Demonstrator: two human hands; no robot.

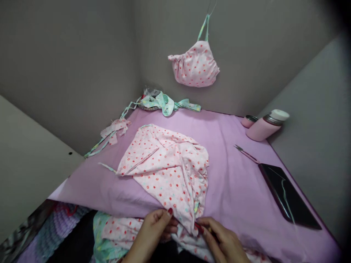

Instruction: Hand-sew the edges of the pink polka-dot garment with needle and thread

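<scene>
A pink cloth point(164, 157) printed with small red motifs lies folded and creased across the lilac-covered table, its near corner coming to a point at the front edge. My left hand point(157, 226) pinches the cloth's edge between thumb and fingers, left of that corner. At the corner itself, the closed fingers of my right hand point(216, 235) grip the cloth; whether they also hold something small cannot be made out. Below both hands, more pink and green fabric point(120, 233) hangs over my lap.
Thread snips point(246, 154) and a dark phone point(287, 193) lie at the right, a loose thread crossing the phone. Behind them stands a pink bottle point(264, 128). Green fabric strips point(164, 104) and pink scraps point(115, 129) sit at the back left. A stuffed pink pouch point(196, 65) hangs above.
</scene>
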